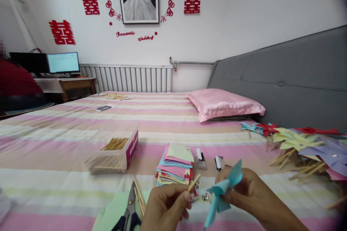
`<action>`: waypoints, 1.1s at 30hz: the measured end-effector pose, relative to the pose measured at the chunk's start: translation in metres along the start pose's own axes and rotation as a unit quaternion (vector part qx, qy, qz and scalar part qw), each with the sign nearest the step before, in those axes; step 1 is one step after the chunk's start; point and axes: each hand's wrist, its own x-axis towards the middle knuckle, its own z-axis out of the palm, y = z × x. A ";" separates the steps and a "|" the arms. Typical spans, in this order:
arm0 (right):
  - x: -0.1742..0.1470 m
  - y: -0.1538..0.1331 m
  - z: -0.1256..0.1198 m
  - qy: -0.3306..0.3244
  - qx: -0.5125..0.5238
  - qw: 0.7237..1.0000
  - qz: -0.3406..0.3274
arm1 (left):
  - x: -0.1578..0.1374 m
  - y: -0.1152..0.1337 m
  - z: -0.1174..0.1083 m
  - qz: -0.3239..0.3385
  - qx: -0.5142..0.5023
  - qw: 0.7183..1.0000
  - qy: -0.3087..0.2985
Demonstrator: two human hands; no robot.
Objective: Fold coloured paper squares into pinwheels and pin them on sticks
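Between the thumb and fingers of my left hand (pixel 169 205) is a thin wooden stick (pixel 194 183), its tip pointing up and right. My right hand (pixel 244 191) pinches a blue paper pinwheel (pixel 221 189) with folded blades. Stick and pinwheel are apart. Below and left of my left hand lie dark-handled scissors (pixel 130 204) on green paper (pixel 115 205), with loose sticks (pixel 139 195) beside them. A stack of coloured paper sheets (pixel 175 164) sits just beyond my hands. Small shiny metal pieces (pixel 206 197) show on the bed between my hands.
A clear plastic box (pixel 108 162) of wooden sticks stands left. Two small boxes (pixel 201 159) sit behind my right hand. Finished pinwheels (pixel 306 146) pile up at right, near the grey headboard (pixel 284 79). A pink pillow (pixel 225 103) lies farther back. A person in red (pixel 17 83) sits far left.
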 end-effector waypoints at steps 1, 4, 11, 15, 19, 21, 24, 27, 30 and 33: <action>0.000 0.000 -0.001 -0.021 -0.007 1.000 -0.016 | 0.000 0.000 0.002 -0.005 -0.041 0.999 -0.001; -0.001 -0.003 -0.002 -0.098 -0.053 0.991 -0.080 | 0.000 -0.002 0.006 0.006 -0.085 0.996 0.003; -0.003 -0.011 0.000 -0.100 -0.165 0.965 -0.180 | -0.004 0.006 -0.002 0.035 -0.066 0.997 -0.033; -0.005 -0.014 0.001 -0.061 -0.193 0.962 -0.184 | -0.004 0.010 -0.003 0.016 -0.098 0.993 -0.060; -0.007 -0.014 0.001 -0.038 -0.222 0.953 -0.202 | -0.003 0.009 -0.003 0.002 -0.107 0.993 -0.049; -0.007 -0.014 0.002 -0.030 -0.219 0.953 -0.209 | -0.002 0.007 -0.003 -0.009 -0.099 0.994 -0.040; -0.004 -0.015 0.005 -0.025 -0.205 0.954 -0.220 | -0.001 0.006 -0.003 -0.008 -0.092 0.995 -0.037; -0.002 -0.013 0.005 -0.022 -0.193 0.953 -0.231 | -0.001 0.005 -0.003 0.009 -0.114 0.993 -0.027; -0.001 -0.009 0.005 -0.025 -0.180 0.954 -0.238 | -0.001 0.005 -0.002 0.016 -0.133 0.991 -0.024; -0.003 -0.007 0.005 -0.030 -0.175 0.956 -0.233 | -0.001 0.005 -0.001 0.010 -0.138 0.990 -0.033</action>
